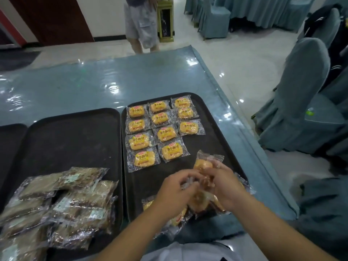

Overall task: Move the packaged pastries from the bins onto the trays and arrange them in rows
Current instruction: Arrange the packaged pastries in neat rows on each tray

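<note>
While gripped, pastry (204, 163) tilted upright.

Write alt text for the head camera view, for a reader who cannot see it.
Both hands, left hand and right hand, hold wrapped yellow pastries above the right tray, where eleven already lie in three columns. Brown packaged pastries are piled on the middle tray.

Even, moderately dim indoor light is recorded, with white glare patches thrown from overhead onto the glossy table cover (79, 85) and the pale floor (235, 59). Wide-angle bending is noted at the frame edges, where the table's lines are curved. Motion blur is seen on both hands (199, 187) and the wrapper held between them; shadows are kept soft.
</note>
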`<state>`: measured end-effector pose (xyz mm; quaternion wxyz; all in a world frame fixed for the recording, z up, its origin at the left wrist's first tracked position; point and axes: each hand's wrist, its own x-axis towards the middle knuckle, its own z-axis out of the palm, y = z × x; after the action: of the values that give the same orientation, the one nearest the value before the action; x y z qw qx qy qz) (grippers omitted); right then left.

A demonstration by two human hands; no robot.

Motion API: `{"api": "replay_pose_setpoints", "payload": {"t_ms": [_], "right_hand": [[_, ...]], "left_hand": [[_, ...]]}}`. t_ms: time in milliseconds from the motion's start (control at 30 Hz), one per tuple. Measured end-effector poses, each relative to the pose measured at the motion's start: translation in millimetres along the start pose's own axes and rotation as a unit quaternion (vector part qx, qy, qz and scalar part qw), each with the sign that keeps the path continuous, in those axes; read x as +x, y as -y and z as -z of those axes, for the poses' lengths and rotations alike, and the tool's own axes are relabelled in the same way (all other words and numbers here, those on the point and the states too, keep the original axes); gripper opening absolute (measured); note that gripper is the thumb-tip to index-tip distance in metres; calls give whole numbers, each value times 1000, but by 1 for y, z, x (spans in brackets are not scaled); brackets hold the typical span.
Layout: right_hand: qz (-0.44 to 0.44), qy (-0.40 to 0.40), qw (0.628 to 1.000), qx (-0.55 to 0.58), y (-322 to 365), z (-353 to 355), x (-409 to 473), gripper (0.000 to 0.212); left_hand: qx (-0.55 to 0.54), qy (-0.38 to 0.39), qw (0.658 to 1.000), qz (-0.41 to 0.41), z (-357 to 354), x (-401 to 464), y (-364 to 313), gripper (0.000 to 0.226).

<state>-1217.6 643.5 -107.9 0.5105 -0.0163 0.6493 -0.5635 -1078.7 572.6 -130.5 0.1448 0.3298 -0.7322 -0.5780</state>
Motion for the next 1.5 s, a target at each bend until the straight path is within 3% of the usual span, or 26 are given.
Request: {"api": "replay_pose_setpoints", "payload": {"t_ms": [67,133,167,233,300,367,433,733,1033,1167,1300,1500], "right_hand": [[38,32,993,-105,19,11,15,28],[128,37,951,-278,37,18,41,27],[187,32,910,-369,44,19,57,29],[291,3,785,-546,45,21,91,42],[331,4,677,-657,33,23,120,53],[277,56,626,-727,11,28,140,69],[252,76,599,-757,-11,35,150,78],[307,53,600,-737,-11,30,174,73],[358,71,596,-715,-4,33,162,76],[356,143,639,-667,-2,44,127,72],[336,247,651,-634,-7,50,100,56],[308,297,617,-661,-18,49,84,55]], "left_hand": [[18,-42,997,56,6,4,3,22],[74,-55,990,106,13,5,10,21],[108,-54,984,127,16,4,16,22],[164,-65,969,170,20,-1,33,33],[206,-86,953,204,19,-12,49,45],[265,-82,930,241,13,-26,59,55],[297,-71,914,267,5,-40,65,61],[276,-140,913,267,-18,-57,80,56],[206,-234,904,295,-8,-59,73,79],[189,-207,896,345,-8,-63,70,97],[191,-201,890,361,-7,-61,70,110],[200,-202,913,293,-6,-60,65,100]]}}
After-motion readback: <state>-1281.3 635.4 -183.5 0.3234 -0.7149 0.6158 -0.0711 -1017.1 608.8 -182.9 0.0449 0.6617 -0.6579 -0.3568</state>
